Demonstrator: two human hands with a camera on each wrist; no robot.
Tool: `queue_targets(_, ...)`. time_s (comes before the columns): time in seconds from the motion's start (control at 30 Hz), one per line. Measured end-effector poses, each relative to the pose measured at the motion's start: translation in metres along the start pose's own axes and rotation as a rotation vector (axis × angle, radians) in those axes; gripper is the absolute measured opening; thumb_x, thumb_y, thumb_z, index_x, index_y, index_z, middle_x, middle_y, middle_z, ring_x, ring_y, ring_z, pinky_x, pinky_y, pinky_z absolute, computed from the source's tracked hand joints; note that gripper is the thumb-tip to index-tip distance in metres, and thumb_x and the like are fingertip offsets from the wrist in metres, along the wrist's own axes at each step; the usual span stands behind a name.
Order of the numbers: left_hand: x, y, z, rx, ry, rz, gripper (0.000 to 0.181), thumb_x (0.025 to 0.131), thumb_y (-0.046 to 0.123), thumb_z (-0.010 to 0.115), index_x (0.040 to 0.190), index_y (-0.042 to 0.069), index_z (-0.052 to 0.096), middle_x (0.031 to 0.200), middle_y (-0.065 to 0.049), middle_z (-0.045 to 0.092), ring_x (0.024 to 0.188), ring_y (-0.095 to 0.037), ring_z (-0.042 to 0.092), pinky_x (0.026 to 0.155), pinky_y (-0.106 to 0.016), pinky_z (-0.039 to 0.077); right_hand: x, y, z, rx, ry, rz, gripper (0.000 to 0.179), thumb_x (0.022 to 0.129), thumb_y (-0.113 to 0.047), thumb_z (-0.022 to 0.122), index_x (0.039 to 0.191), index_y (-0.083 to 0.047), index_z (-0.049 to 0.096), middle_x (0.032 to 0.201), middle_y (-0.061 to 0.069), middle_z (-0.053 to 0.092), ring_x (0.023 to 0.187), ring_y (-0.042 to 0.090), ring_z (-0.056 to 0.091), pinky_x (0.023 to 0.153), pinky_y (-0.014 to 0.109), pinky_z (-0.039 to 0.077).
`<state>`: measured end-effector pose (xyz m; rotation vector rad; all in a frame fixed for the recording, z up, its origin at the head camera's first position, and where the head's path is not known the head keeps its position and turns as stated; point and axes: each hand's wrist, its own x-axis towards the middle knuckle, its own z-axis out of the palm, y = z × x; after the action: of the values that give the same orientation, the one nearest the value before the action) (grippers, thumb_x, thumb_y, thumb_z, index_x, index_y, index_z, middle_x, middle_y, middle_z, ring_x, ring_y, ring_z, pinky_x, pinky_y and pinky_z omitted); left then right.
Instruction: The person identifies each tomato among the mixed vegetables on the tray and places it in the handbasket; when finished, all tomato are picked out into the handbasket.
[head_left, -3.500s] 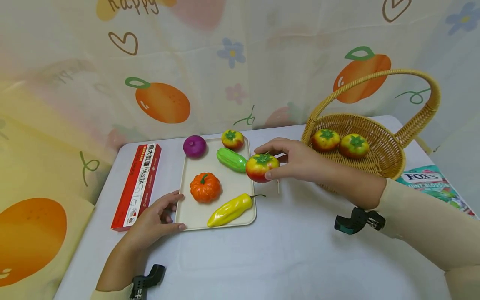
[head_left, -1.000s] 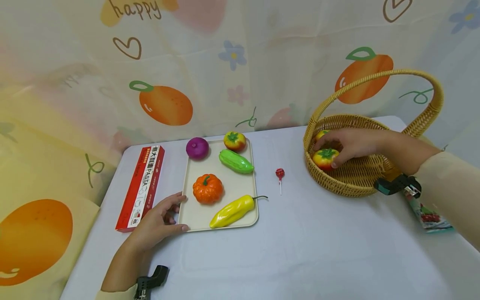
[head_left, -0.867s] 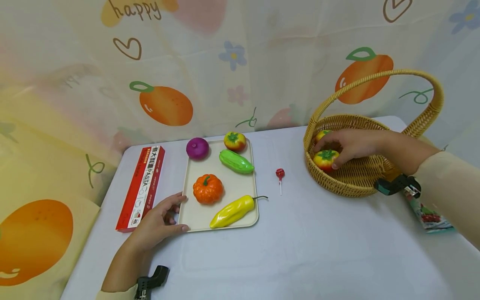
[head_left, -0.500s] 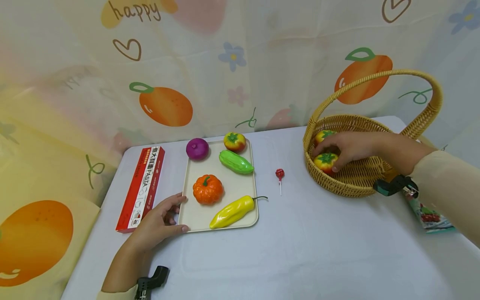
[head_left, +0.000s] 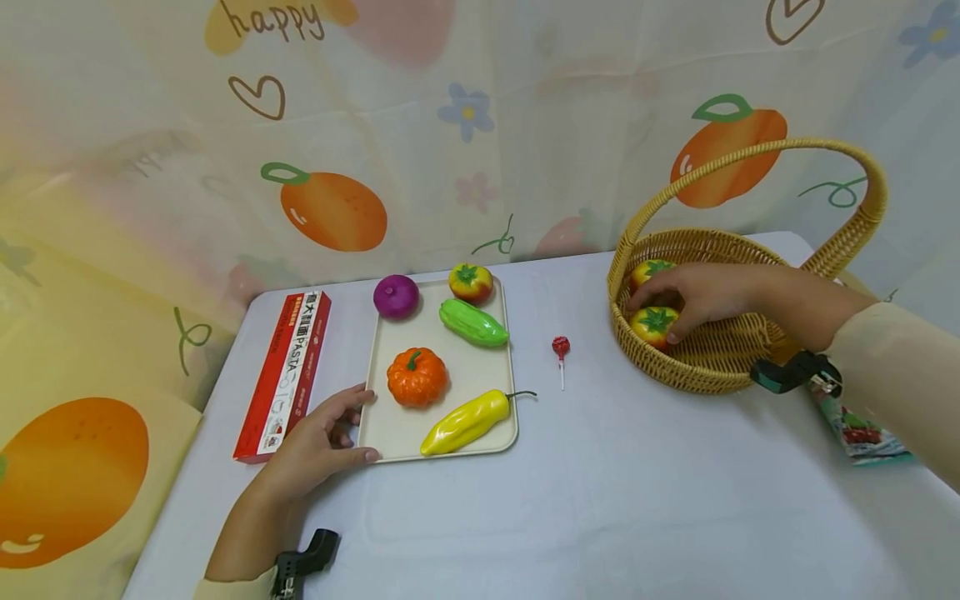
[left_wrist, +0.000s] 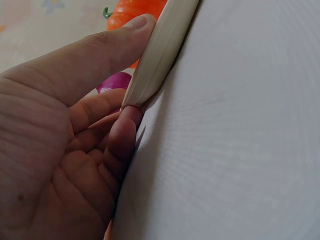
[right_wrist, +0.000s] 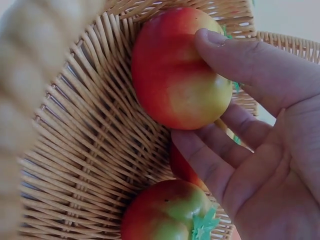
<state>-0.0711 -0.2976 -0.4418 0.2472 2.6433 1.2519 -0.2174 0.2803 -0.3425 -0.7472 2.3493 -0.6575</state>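
Note:
In the head view my right hand (head_left: 712, 296) reaches into the wicker basket (head_left: 693, 375) and holds a red-yellow tomato (head_left: 652, 327). The right wrist view shows thumb and fingertips against that tomato (right_wrist: 175, 70), with two more tomatoes close beside it; in the head view one of them is hidden. My left hand (head_left: 311, 442) grips the near-left corner of the cream tray (head_left: 480, 367), its thumb (left_wrist: 137, 27) on the rim. On the tray are an orange pumpkin (head_left: 417, 377), yellow pepper (head_left: 467, 423), green cucumber-like vegetable (head_left: 472, 322), purple onion (head_left: 396, 297) and another tomato (head_left: 471, 283).
A red lollipop (head_left: 561, 347) lies between tray and basket. Left of the tray is a red and white pasta box (head_left: 285, 375). Partly under the right sleeve lies a teal candy bag (head_left: 862, 433). The basket's tall handle (head_left: 750, 154) arches above the right hand.
My right hand has carried the tomato from beside the tray's right edge into the basket, uncovering the lollipop. Over the last second it stays nearly still there. The left hand has kept its place.

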Motion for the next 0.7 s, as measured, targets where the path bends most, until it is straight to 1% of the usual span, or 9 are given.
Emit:
queue_targets(0.13, 0.0, 0.0, 0.0, 0.004, -0.001, -0.004, 0.084, 0.079, 0.022, 0.098, 0.153, 0.015, 0.057, 0.119, -0.009, 0.058, 0.093, -0.028, 0.056, 0.074, -0.024, 0.055, -0.001, 0.001, 0.0, 0.039, -0.003, 0.007, 0.065, 0.085, -0.011, 0.091, 0.145, -0.009, 0.064, 0.142, 0.009, 0.062, 0.127, 0.028, 0.059, 0.103, 0.042, 0.052)
queue_targets(0.3, 0.0, -0.001, 0.0, 0.003, 0.002, -0.005, 0.084, 0.079, 0.021, 0.098, 0.152, 0.015, 0.057, 0.12, -0.009, 0.058, 0.093, -0.028, 0.056, 0.073, -0.023, 0.055, -0.004, 0.0, 0.0, 0.036, 0.001, 0.013, 0.065, 0.086, -0.013, 0.09, 0.146, -0.008, 0.063, 0.14, 0.01, 0.063, 0.125, 0.028, 0.06, 0.102, 0.042, 0.053)
queue_targets(0.5, 0.0, -0.001, 0.001, -0.003, 0.003, -0.002, 0.084, 0.079, 0.022, 0.098, 0.153, 0.015, 0.057, 0.12, -0.009, 0.058, 0.093, -0.027, 0.056, 0.073, -0.024, 0.055, -0.009, -0.001, -0.001, 0.075, -0.012, 0.012, 0.066, 0.087, -0.014, 0.089, 0.147, -0.007, 0.062, 0.139, 0.011, 0.064, 0.125, 0.029, 0.062, 0.101, 0.037, 0.056)
queue_targets(0.7, 0.0, -0.001, 0.001, 0.005, 0.007, -0.005, 0.084, 0.079, 0.021, 0.098, 0.153, 0.014, 0.057, 0.121, -0.009, 0.058, 0.093, -0.027, 0.056, 0.074, -0.024, 0.055, -0.014, -0.006, -0.003, 0.086, -0.001, 0.021, 0.064, 0.088, -0.014, 0.089, 0.146, -0.006, 0.062, 0.136, 0.011, 0.065, 0.125, 0.029, 0.063, 0.102, 0.042, 0.056)
